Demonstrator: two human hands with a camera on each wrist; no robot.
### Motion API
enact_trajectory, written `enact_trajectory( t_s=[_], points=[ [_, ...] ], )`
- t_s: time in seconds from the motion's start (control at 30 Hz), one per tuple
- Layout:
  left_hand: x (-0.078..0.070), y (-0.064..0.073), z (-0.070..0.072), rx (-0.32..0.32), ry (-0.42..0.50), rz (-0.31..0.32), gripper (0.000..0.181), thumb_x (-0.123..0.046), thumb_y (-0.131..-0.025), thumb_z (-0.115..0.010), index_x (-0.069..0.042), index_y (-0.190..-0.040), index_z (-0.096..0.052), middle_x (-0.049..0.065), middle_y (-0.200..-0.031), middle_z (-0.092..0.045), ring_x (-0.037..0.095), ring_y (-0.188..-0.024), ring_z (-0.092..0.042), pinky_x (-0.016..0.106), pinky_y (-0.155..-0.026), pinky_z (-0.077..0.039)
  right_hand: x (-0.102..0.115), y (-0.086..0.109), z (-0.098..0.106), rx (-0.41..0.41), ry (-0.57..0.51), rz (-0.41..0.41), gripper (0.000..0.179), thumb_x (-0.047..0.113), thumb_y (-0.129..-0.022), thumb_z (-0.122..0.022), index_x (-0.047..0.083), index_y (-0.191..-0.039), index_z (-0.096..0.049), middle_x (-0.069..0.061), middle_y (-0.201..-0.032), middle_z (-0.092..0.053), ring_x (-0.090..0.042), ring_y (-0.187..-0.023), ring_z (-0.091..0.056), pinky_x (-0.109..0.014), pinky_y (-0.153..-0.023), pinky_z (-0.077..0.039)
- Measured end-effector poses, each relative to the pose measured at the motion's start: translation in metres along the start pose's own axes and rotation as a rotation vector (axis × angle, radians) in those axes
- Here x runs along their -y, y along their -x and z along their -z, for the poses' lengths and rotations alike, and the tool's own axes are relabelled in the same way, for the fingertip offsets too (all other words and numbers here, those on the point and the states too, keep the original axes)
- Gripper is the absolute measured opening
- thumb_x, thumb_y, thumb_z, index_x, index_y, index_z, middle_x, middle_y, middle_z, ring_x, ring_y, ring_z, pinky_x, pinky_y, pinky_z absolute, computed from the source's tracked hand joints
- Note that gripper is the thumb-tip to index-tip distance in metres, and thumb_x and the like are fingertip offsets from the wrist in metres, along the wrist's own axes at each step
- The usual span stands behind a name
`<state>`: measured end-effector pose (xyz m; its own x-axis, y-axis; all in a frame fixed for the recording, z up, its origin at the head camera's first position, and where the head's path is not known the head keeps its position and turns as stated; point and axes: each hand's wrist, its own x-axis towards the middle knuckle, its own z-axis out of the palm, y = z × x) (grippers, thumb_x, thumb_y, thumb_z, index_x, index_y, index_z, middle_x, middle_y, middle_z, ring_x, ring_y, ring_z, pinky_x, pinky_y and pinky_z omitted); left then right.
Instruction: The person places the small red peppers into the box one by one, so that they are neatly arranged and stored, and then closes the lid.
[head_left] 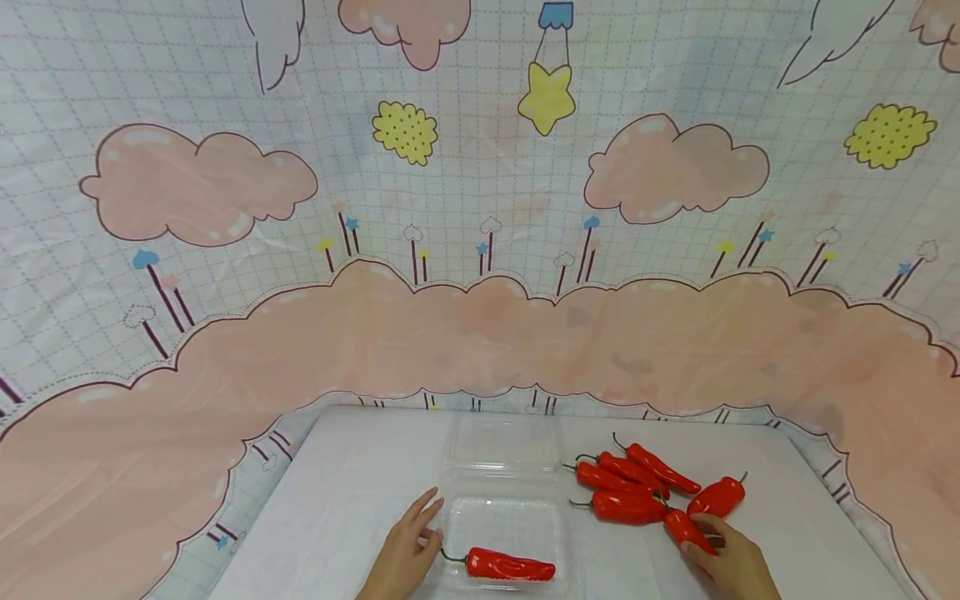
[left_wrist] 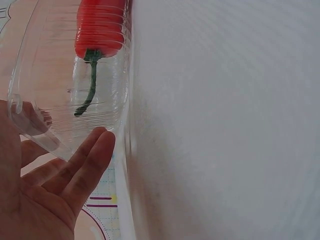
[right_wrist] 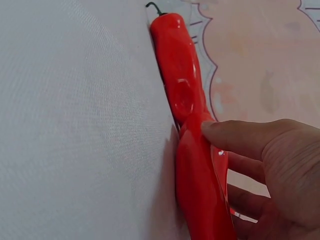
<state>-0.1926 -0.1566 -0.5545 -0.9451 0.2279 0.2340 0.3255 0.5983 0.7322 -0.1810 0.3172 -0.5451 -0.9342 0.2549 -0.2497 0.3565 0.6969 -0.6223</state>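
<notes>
A clear plastic container (head_left: 567, 533) lies with its lid (head_left: 504, 442) folded back, and one red pepper (head_left: 510, 565) with a green stem rests crosswise in it. Beside the container's left wall, my left hand (head_left: 401, 550) touches the plastic with extended fingers (left_wrist: 92, 167). My right hand (head_left: 735, 557) grips another red pepper (head_left: 681, 528) low at the pile, its thumb (right_wrist: 235, 135) on the near side and the other fingers behind. In the right wrist view, a further red pepper (right_wrist: 175, 60) extends beyond the gripped one.
Several red peppers (head_left: 626, 507) lie grouped right of the container, and one pepper (head_left: 720, 497) sits just behind my right hand. The white table (head_left: 300, 517) ends at a patterned cloth (head_left: 480, 333) hanging at the back and sides.
</notes>
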Motion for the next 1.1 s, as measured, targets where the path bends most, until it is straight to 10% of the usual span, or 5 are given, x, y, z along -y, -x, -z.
enact_trajectory(
  t_s=[1.1],
  points=[
    [0.0,0.0,0.0,0.002,0.0,0.014,0.045,-0.007,-0.093,-0.059,0.005,-0.136,-0.054,0.019,-0.151,-0.043,0.0,-0.083,-0.064,0.017,-0.066,-0.053,0.008,0.006,0.002,0.0,-0.041,0.005,0.086,0.045,-0.074,-0.082,-0.005,-0.136,-0.048,-0.031,-0.121,-0.058,-0.04,-0.101,-0.056,-0.045,-0.079,-0.059]
  ],
)
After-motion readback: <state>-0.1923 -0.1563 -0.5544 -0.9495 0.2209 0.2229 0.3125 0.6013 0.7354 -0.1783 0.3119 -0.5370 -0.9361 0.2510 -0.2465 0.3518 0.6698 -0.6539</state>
